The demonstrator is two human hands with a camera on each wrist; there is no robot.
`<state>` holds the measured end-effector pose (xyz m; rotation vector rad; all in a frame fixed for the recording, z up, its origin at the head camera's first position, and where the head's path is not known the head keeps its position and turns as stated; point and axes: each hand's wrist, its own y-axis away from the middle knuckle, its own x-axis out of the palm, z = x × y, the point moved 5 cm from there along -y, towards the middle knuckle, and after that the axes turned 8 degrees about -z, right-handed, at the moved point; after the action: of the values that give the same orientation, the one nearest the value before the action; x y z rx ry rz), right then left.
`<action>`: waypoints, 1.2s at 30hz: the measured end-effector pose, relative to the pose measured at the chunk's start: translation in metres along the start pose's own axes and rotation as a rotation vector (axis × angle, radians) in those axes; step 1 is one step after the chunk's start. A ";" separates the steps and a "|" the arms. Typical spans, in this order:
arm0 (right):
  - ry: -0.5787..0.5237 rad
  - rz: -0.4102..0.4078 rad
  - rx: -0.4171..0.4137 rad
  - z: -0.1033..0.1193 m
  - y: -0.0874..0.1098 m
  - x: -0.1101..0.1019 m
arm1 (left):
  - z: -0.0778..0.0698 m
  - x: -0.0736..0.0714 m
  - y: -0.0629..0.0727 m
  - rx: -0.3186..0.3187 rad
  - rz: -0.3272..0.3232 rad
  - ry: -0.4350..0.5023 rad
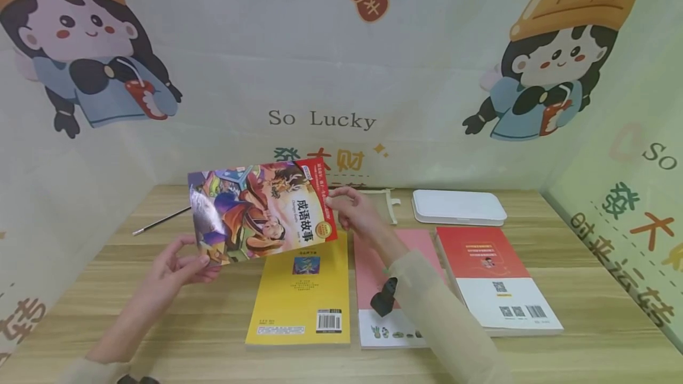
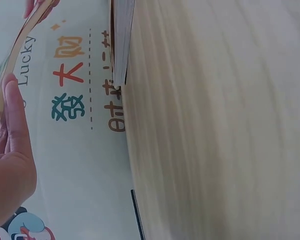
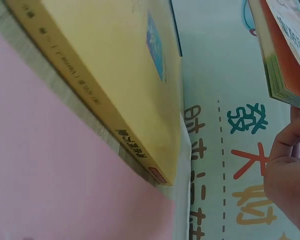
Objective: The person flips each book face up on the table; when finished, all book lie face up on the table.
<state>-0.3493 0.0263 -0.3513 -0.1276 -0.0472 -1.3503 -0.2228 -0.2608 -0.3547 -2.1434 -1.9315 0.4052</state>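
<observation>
Glossy, colourfully illustrated paperback with a red end band (image 1: 251, 209) is aloft above the wood-grained desk (image 1: 205, 330), pinched by the left hand (image 1: 181, 265) and right hand (image 1: 354, 212), partly hiding a yellow rectangular book (image 1: 299, 304).

White glare on book cover (image 1: 256, 212)

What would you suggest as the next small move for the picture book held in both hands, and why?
I would probably lower the picture book toward the table left of the yellow book: the left hand and right hand hold it raised from opposite sides, while the yellow book, pink book and red-and-white book lie flat side by side.
</observation>
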 end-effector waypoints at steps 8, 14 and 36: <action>0.141 0.087 0.015 -0.006 0.013 0.002 | 0.004 -0.003 0.002 -0.025 -0.027 0.082; 0.133 0.101 0.018 -0.009 0.019 0.004 | 0.006 -0.004 0.003 -0.030 0.000 0.120; 0.115 0.105 0.085 -0.016 0.023 0.010 | 0.012 -0.034 0.002 -0.178 -0.190 0.429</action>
<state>-0.3258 0.0198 -0.3680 0.0195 -0.0006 -1.2465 -0.2284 -0.2952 -0.3651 -1.9174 -1.9437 -0.2514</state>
